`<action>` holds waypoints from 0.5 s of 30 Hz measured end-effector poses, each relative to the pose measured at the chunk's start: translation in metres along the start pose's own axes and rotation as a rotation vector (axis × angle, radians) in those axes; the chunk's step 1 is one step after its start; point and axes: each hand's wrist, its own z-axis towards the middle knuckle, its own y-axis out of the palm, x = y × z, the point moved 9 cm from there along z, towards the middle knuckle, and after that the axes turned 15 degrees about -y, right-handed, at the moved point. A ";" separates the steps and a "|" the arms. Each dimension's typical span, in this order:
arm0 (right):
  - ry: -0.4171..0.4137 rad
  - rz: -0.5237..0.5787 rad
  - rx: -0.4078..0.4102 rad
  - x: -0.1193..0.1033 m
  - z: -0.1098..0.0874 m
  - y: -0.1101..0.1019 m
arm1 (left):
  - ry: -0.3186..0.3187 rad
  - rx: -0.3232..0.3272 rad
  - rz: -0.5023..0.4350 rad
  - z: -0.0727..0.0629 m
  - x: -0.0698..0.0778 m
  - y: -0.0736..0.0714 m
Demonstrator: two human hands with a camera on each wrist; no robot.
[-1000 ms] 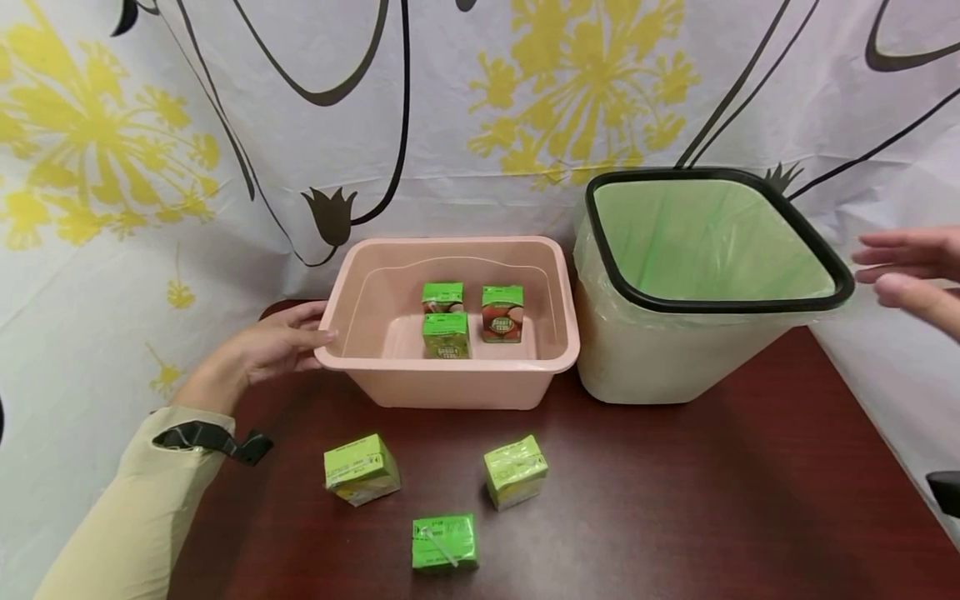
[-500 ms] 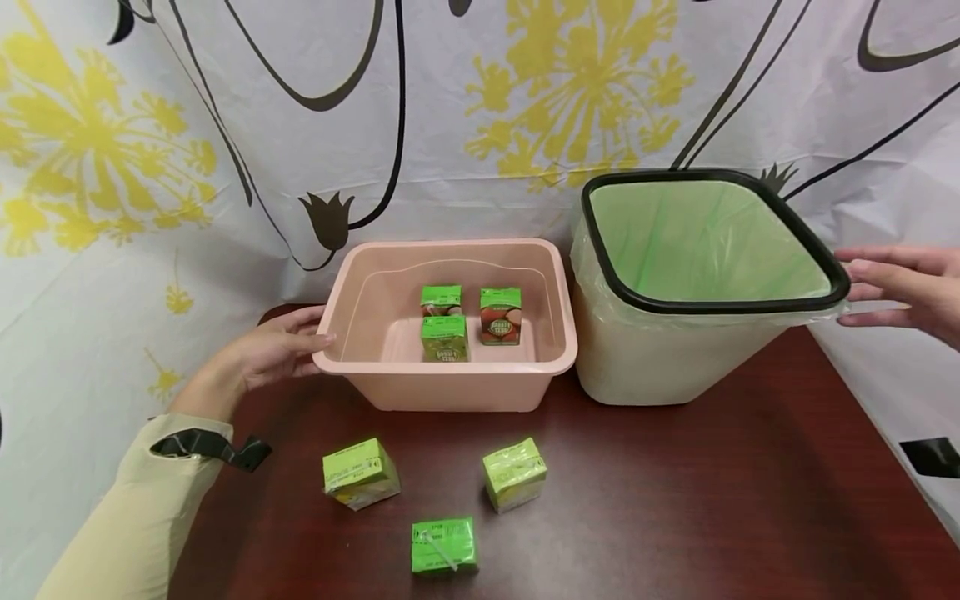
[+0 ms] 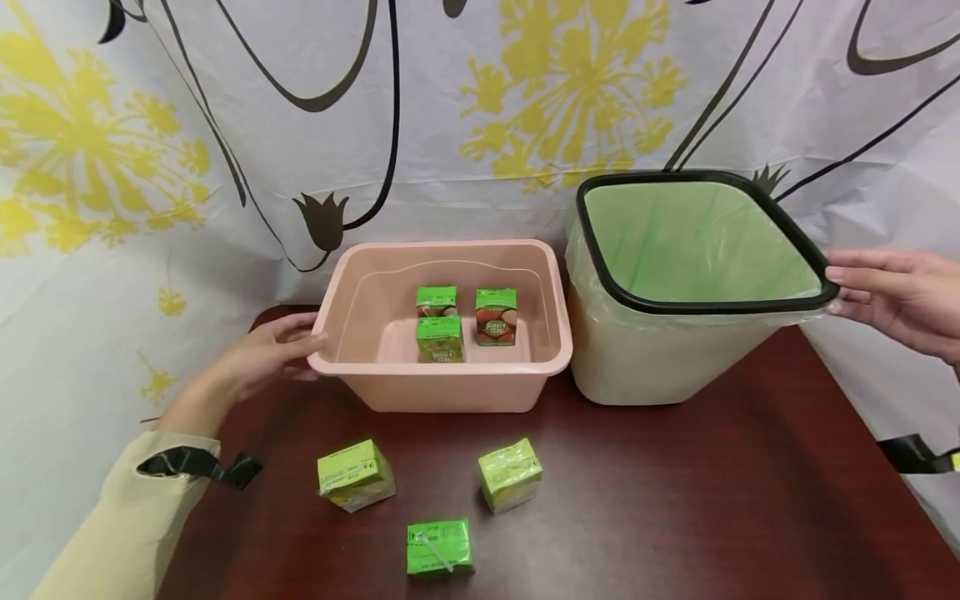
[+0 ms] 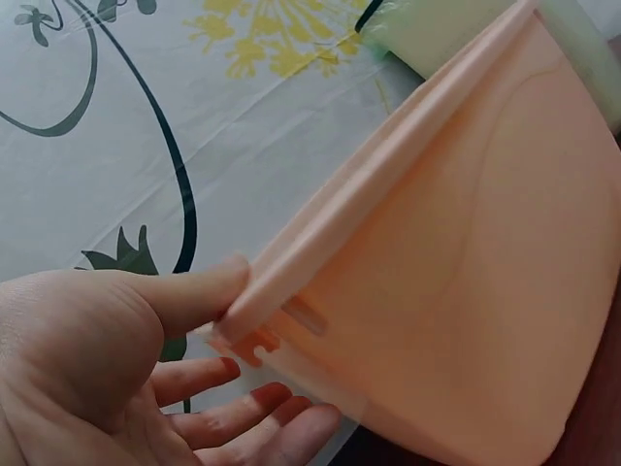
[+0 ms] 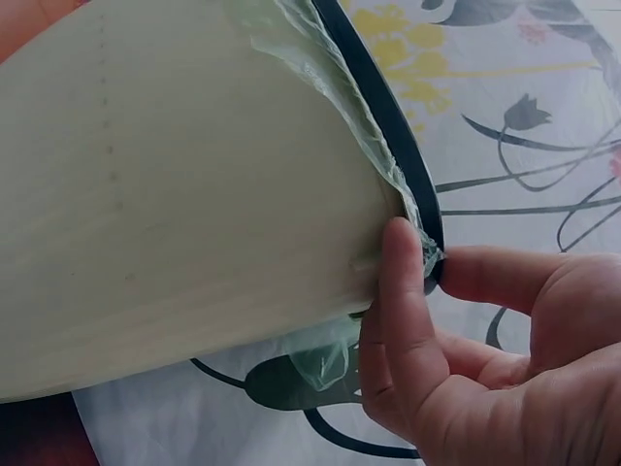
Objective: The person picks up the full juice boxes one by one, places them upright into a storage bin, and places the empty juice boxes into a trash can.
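Observation:
My left hand (image 3: pixel 266 354) is at the left end of a pink plastic basin (image 3: pixel 450 392). In the left wrist view the thumb lies on the basin's rim (image 4: pixel 340 228), with the fingers loosely bent below it. Inside the basin stand three small drink cartons, among them a red-fronted carton (image 3: pixel 496 321) and a green carton (image 3: pixel 441 342). My right hand (image 3: pixel 900 296) pinches the black rim of a trash bin (image 3: pixel 660 358) at its right corner. Seen from the right wrist, the thumb presses the rim's outer side and the fingers lie against the bin wall (image 5: pixel 213 194).
Three more cartons lie on the dark red table (image 3: pixel 637 500) before the basin: a left carton (image 3: pixel 356 477), a right carton (image 3: pixel 511 475) and a front carton (image 3: pixel 440 547) with a straw. A patterned cloth (image 3: pixel 450 125) hangs close behind. A green bag (image 3: pixel 690 242) lines the bin.
My right hand has come in from the right and taken hold of the bin's rim. The left hand stays at the basin's edge. The whole view has shifted slightly.

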 end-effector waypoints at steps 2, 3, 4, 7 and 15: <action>-0.011 0.053 -0.015 0.001 0.000 0.004 | 0.019 0.029 0.043 -0.005 -0.002 -0.003; -0.014 0.073 -0.018 0.001 0.000 0.005 | 0.032 0.043 0.063 -0.007 -0.003 -0.004; -0.017 0.083 -0.023 0.002 0.000 0.006 | 0.041 0.059 0.082 -0.010 -0.004 -0.005; -0.019 0.104 -0.029 0.003 -0.001 0.007 | 0.063 0.158 0.172 -0.021 -0.009 -0.010; -0.010 0.149 -0.117 0.001 -0.001 0.013 | 0.187 0.474 0.357 -0.064 -0.027 -0.008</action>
